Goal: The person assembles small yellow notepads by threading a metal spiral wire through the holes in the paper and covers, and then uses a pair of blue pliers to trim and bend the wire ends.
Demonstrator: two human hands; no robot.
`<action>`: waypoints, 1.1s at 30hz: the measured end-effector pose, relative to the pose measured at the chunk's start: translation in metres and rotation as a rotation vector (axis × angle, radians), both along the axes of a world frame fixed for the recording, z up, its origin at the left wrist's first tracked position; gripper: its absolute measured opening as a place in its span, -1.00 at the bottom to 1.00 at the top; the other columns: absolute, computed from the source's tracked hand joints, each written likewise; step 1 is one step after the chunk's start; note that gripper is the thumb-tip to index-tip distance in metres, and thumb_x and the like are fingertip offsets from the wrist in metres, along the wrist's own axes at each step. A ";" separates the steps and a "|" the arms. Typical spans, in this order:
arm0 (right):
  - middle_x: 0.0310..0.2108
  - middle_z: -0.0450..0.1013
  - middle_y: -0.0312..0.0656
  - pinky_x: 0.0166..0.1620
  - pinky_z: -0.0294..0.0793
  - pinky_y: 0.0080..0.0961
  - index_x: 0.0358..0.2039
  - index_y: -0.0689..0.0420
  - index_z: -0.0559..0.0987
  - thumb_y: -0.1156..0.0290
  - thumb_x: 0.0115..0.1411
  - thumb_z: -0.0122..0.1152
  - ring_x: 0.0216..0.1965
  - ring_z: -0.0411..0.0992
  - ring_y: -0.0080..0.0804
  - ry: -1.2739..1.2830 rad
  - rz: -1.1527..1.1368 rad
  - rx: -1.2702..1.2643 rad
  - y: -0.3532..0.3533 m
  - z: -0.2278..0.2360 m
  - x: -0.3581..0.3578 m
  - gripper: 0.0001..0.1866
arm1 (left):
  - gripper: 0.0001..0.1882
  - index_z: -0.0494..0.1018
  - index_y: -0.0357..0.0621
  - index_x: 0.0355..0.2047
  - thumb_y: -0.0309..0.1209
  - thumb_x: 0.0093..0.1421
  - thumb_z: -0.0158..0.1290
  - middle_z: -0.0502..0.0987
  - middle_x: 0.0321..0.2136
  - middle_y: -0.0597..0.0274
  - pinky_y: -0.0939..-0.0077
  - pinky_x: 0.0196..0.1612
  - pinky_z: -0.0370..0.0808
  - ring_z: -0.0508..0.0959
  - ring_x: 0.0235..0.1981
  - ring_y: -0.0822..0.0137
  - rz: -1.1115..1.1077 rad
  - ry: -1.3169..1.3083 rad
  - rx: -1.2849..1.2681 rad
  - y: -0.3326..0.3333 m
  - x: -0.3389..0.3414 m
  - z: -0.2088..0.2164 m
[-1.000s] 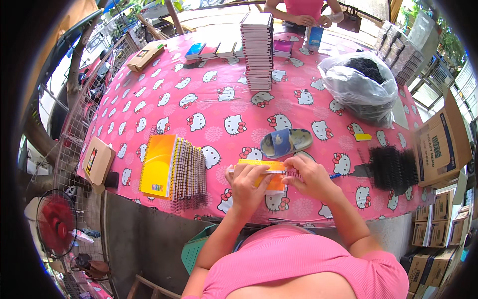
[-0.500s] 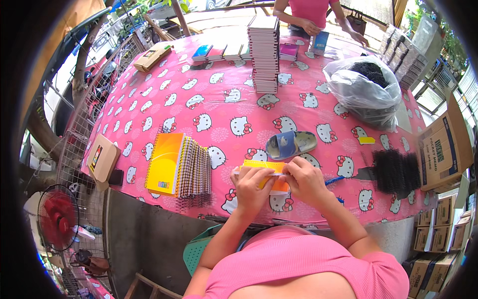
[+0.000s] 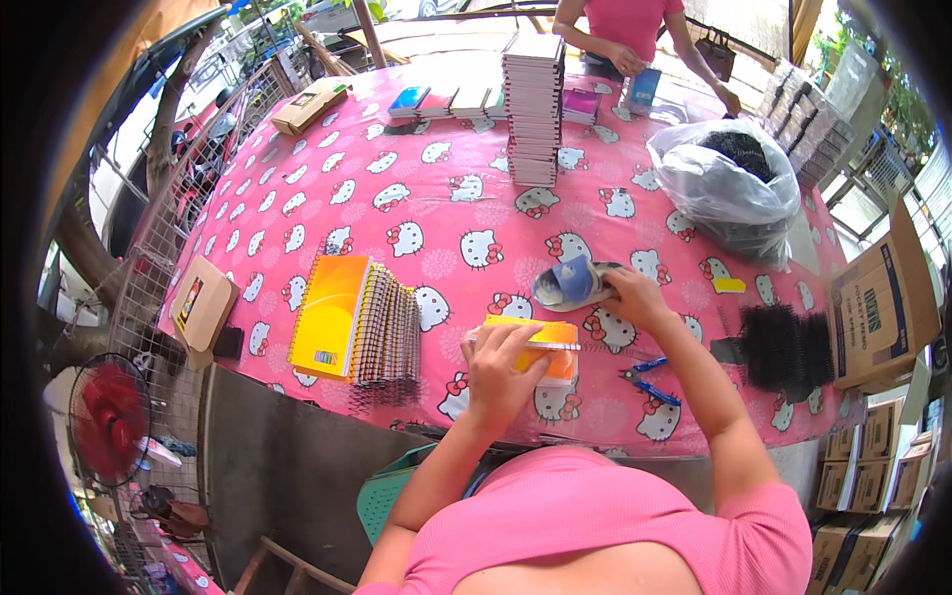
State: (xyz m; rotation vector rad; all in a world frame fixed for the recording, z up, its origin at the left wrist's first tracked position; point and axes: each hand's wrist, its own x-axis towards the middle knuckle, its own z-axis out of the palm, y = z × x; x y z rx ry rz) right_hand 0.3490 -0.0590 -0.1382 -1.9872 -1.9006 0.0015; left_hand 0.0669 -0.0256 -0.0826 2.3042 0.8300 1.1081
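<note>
In front of me my left hand (image 3: 506,369) presses its fingers over a small orange and yellow notebook (image 3: 560,369) on the pink table cover. A dark wire coil (image 3: 600,348) runs along the notebook's edge and sticks out past its right side. My right hand (image 3: 635,296) has its fingers closed on the right end of a blue slide sandal (image 3: 570,283), just beyond the notebook. Blue-handled cutting pliers (image 3: 650,380) lie to the right. On the left stands a stack of yellow spiral notebooks (image 3: 337,317).
Black wire coils lie in a pile (image 3: 788,347) beside an open cardboard box (image 3: 878,312). Farther back are a plastic bag of black coils (image 3: 729,183) and a tall notebook stack (image 3: 533,109). Across the table, another person's hands (image 3: 627,59) handle a blue notebook. A small cardboard box (image 3: 203,307) sits at left.
My right hand has left the notebook and moved up and right to the sandal, which is now turned and tilted. The pliers are now uncovered. My left hand remains on the notebook.
</note>
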 end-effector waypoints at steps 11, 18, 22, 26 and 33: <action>-0.36 0.52 -0.22 -0.16 0.44 -0.43 -0.24 0.10 0.56 0.52 -0.10 0.30 -0.30 0.46 -0.46 0.435 -0.054 -0.108 -0.016 0.056 -0.018 -0.67 | -0.51 0.50 -0.09 -0.19 -0.41 -0.21 0.33 0.51 -0.48 0.30 0.32 -0.04 0.23 0.48 -0.29 0.28 -0.010 -0.058 -0.022 0.002 -0.002 0.008; -0.42 0.50 -0.25 -0.34 0.42 -0.56 -0.21 0.19 0.52 0.61 -0.20 0.32 -0.42 0.40 -0.59 0.657 0.124 -0.206 0.004 0.088 -0.035 -0.57 | -0.56 0.49 -0.20 -0.26 -0.47 -0.21 0.35 0.45 -0.26 0.11 0.36 -0.16 0.45 0.48 -0.25 0.13 0.028 -0.086 -0.059 0.009 -0.015 0.000; -0.46 0.49 -0.22 -0.37 0.42 -0.53 -0.21 0.14 0.52 0.64 -0.25 0.29 -0.46 0.41 -0.57 1.066 0.247 -0.256 0.001 0.084 -0.055 -0.53 | -0.70 0.48 -0.25 -0.27 -0.58 -0.06 0.27 0.46 -0.24 0.16 0.50 -0.15 0.46 0.50 -0.19 0.36 0.028 -0.208 -0.324 0.016 -0.024 -0.011; -0.50 0.48 -0.31 -0.40 0.41 -0.56 -0.28 0.16 0.53 0.62 -0.18 0.26 -0.46 0.39 -0.60 0.804 0.313 -0.187 0.022 0.086 -0.063 -0.65 | -0.75 0.48 -0.27 -0.22 -0.68 0.05 0.14 0.50 -0.22 0.24 0.57 -0.09 0.47 0.50 -0.15 0.45 -0.080 -0.652 -0.726 0.010 -0.028 -0.023; -0.36 0.50 -0.13 -0.22 0.45 -0.36 -0.19 0.08 0.50 0.52 -0.18 0.25 -0.29 0.49 -0.18 0.661 0.285 -0.258 0.024 0.076 -0.069 -0.57 | -0.65 0.48 -0.27 -0.10 -0.73 0.06 0.09 0.57 -0.26 0.20 0.61 -0.20 0.53 0.55 -0.27 0.47 -0.105 -0.708 -0.893 0.015 -0.043 -0.037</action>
